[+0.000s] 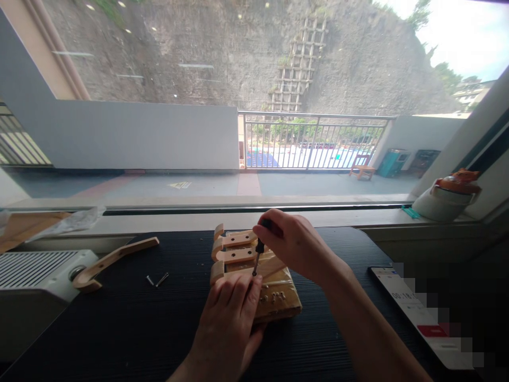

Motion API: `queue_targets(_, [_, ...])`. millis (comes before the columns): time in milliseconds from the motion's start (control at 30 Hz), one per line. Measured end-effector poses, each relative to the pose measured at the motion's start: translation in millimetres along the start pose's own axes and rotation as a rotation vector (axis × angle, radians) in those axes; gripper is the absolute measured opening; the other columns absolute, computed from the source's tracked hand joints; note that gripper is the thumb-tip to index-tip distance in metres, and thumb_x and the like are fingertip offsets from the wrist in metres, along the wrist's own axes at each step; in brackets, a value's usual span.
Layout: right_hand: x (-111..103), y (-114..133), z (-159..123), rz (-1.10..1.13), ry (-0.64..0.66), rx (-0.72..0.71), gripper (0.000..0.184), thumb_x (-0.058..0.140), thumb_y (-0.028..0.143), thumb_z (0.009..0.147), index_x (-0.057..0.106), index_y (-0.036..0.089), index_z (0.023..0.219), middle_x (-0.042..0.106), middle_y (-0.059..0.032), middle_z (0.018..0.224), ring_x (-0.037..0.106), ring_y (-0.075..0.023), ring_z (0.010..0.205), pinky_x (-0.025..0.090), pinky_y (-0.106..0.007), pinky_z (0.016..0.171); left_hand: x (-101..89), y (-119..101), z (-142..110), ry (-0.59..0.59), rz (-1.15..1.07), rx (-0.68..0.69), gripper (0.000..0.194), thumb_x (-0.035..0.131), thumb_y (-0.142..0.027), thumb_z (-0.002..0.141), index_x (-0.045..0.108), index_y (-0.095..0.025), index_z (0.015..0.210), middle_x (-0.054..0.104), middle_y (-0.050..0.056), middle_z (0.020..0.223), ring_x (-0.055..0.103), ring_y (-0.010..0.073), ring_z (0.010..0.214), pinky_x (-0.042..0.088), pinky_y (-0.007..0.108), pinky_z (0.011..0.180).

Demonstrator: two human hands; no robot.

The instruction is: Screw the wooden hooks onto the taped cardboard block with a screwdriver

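Observation:
My right hand point(292, 241) is closed around the dark handle of a screwdriver point(260, 247), held nearly upright. The screwdriver's tip meets a screw hole in the nearest wooden hook point(217, 271). Over that hook, my left hand point(230, 305) presses with its fingers together, index fingertip beside the tip and thumb low at the block's side. The hook lies across a yellowish block point(292, 305) wrapped in clear film, its near part dotted with small holes. Farther back on the block lie a second wooden hook point(238, 256) and a third, partly hidden by my right hand.
On the black table point(159, 329), a loose wooden hook point(117, 254) and some screws point(157, 279) lie to the left. A phone point(421, 318) showing a timer rests at the right edge. A lidded jug point(443, 199) stands on the sill; a white radiator point(43, 268) borders the left.

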State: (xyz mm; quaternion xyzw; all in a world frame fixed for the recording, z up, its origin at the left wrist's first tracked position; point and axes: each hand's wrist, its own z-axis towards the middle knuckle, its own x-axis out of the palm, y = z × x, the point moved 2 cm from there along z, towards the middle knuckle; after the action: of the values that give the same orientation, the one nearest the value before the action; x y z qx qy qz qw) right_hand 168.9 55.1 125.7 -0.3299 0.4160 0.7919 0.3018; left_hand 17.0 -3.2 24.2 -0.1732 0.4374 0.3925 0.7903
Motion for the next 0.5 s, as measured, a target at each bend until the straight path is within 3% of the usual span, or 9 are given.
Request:
queue_targets(167, [0.0, 8.6, -1.3, 0.016, 0.004, -0.082, 0.02, 0.044, 0.032, 0.088, 0.057, 0.021, 0.1, 0.058, 0.0021, 0.074, 0.044, -0.0068, 0.062, 0.029, -0.021, 0.058, -0.8, -0.7, 0.2, 0.011, -0.001, -0.006, 0.053, 0.058, -0.021, 0.074, 0.046, -0.015, 0.126, 0.054, 0.01, 0.119, 0.045, 0.0263, 0.112, 0.037, 0.043, 0.097])
queue_targets(233, [-0.2, 12.1, -2.5, 0.012, 0.025, -0.114, 0.019, 0.045, 0.03, 0.087, 0.058, 0.021, 0.098, 0.058, 0.002, 0.075, 0.044, -0.0069, 0.063, 0.029, -0.021, 0.058, -0.7, -0.7, 0.2, 0.012, -0.005, -0.004, 0.054, 0.058, -0.021, 0.074, 0.046, -0.014, 0.126, 0.053, 0.01, 0.12, 0.045, 0.0265, 0.112, 0.037, 0.043, 0.097])
queue_targets(500, [0.2, -0.2, 0.8, -0.078, -0.042, 0.024, 0.022, 0.045, 0.038, 0.087, 0.056, 0.019, 0.085, 0.055, 0.0024, 0.063, 0.041, -0.007, 0.056, 0.027, -0.022, 0.057, -0.3, -0.6, 0.9, 0.019, -0.003, -0.009, 0.052, 0.058, -0.021, 0.074, 0.047, -0.015, 0.125, 0.053, 0.01, 0.12, 0.045, 0.0264, 0.112, 0.036, 0.043, 0.097])
